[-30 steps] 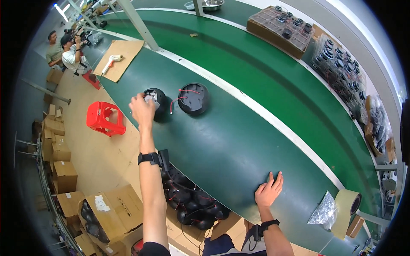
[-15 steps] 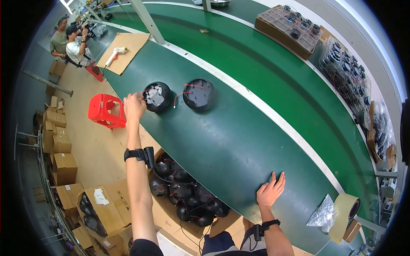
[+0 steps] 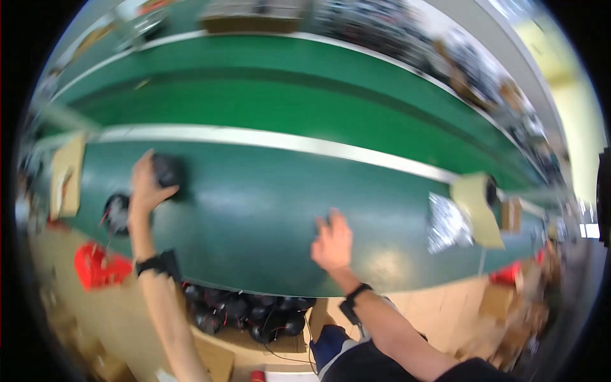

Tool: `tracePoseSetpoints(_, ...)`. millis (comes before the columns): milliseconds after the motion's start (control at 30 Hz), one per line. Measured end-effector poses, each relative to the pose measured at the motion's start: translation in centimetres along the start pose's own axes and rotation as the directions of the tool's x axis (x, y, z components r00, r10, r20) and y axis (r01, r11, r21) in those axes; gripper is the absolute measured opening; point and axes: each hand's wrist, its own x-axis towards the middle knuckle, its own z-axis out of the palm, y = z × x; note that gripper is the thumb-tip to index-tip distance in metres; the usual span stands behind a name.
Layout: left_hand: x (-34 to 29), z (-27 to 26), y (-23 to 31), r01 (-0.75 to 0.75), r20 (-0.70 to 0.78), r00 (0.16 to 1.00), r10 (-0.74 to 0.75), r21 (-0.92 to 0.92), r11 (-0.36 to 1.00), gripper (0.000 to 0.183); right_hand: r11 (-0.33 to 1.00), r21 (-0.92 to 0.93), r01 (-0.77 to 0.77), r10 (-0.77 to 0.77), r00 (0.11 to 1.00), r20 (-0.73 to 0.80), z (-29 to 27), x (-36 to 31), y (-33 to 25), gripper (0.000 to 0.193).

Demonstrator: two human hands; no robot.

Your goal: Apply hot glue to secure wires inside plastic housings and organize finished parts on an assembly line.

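At the left part of the green table, my left hand (image 3: 145, 186) wraps its fingers and thumb around the side of a black round housing (image 3: 168, 172). Nearer to me, a second black round housing (image 3: 117, 214) with grey inner parts and a red wire sits beside my left wrist. My right hand (image 3: 333, 245) hovers over or rests on the table's middle; its fingers are loosely stretched and hold nothing. Motion blurs both hands, so contact of the right one with the table is unclear.
A box of black round housings (image 3: 242, 312) stands below the table's near edge. A red stool (image 3: 100, 266) is at the left. On the table lie cardboard (image 3: 71, 175) at the far left, and silver bubble wrap (image 3: 447, 223) and a yellowish roll (image 3: 476, 207) at the right.
The view has swung to the right. My left hand has moved from the wired housing with grey parts to the other housing and grasped it. My right hand stays empty.
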Motion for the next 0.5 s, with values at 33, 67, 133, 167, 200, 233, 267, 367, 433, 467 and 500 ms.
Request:
tracePoseSetpoints(33,0.4,0.8,0.5,0.103,0.041,0.994,-0.104,0.038,0.994,0.114,1.0,-0.007,-0.004,0.005,1.0,0.023,-0.1,0.3,0.4,0.062)
tracePoseSetpoints(67,0.6,1.3,2.2,0.207,0.046,0.976,-0.213,0.118,0.971,0.114,1.0,0.008,0.003,-0.004,0.999,0.051,-0.4,0.3,0.5,0.063)
tracePoseSetpoints(133,2.6,3.0,8.8,0.138,0.104,0.983,-0.149,0.107,0.985,0.118,0.999,-0.031,0.036,-0.035,0.999,0.016,-0.9,0.1,1.9,0.064)
tracePoseSetpoints(167,3.5,4.1,12.3,0.057,0.104,0.992,-0.069,0.117,0.991,0.118,1.0,-0.031,-0.001,0.001,1.0,-0.003,-1.3,0.0,2.3,0.064)
tracePoseSetpoints(200,4.0,5.6,15.5,-0.019,0.106,0.994,0.005,0.132,0.991,0.119,0.995,-0.039,0.088,-0.087,0.995,0.038,-1.3,-0.2,2.5,0.064)
tracePoseSetpoints(233,4.5,7.0,20.4,-0.074,0.132,0.99,0.059,0.115,0.991,0.118,0.983,-0.048,0.175,-0.171,0.982,0.08,-1.3,-0.3,3.0,0.065)
tracePoseSetpoints(267,4.8,8.7,26.0,-0.127,0.155,0.981,0.112,0.091,0.988,0.117,0.988,-0.059,0.141,-0.137,0.988,0.069,-1.3,-0.5,3.6,0.065)
tracePoseSetpoints(367,4.8,13.2,41.3,-0.255,0.251,0.932,0.262,-0.058,0.965,0.117,0.983,0.007,0.185,-0.185,0.98,0.068,-1.6,-1.0,5.0,0.068)
tracePoseSetpoints(433,4.2,14.0,48.3,-0.238,0.283,0.927,0.247,-0.063,0.969,0.117,0.974,0.153,0.169,-0.181,0.981,0.066,-0.2,-0.3,4.0,0.067)
tracePoseSetpoints(467,3.8,14.0,50.3,-0.196,0.299,0.933,0.201,-0.048,0.979,0.117,0.94,0.299,0.164,-0.195,0.978,0.077,0.9,0.0,2.7,0.066)
tracePoseSetpoints(500,3.6,14.7,52.0,-0.13,0.333,0.93,0.155,-0.097,0.987,0.117,0.926,0.352,0.135,-0.162,0.985,0.05,2.0,-0.2,2.3,0.062)
